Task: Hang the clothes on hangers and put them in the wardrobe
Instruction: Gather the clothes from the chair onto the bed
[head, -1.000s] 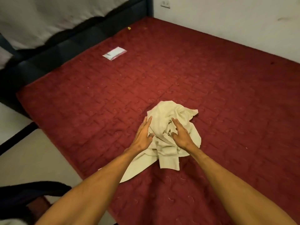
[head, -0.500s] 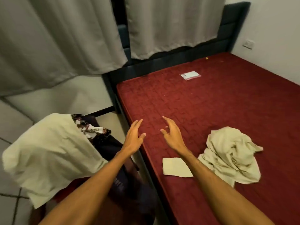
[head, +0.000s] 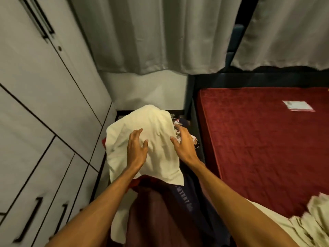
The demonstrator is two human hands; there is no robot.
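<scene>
A cream garment (head: 156, 139) lies spread on top of a pile of clothes between the wardrobe and the bed. My left hand (head: 137, 148) hovers over or rests on its middle with fingers spread and straight. My right hand (head: 183, 145) is at the garment's right edge, fingers spread, holding nothing. Under the cream garment lie a maroon cloth (head: 153, 214), a dark navy garment with lettering (head: 187, 200) and a patterned piece (head: 195, 142). Another crumpled cream garment (head: 309, 221) lies on the red bed at the lower right. No hanger is visible.
A white wardrobe (head: 44, 107) with dark handles, its doors closed, fills the left. The red mattress (head: 258, 139) lies to the right, with a small white packet (head: 298, 105) on it. Grey curtains (head: 160, 32) hang behind. The gap between wardrobe and bed is narrow.
My view has swung left from the bed to the pile beside the wardrobe. Both hands left the crumpled cream garment on the mattress and moved over the cream garment on the pile.
</scene>
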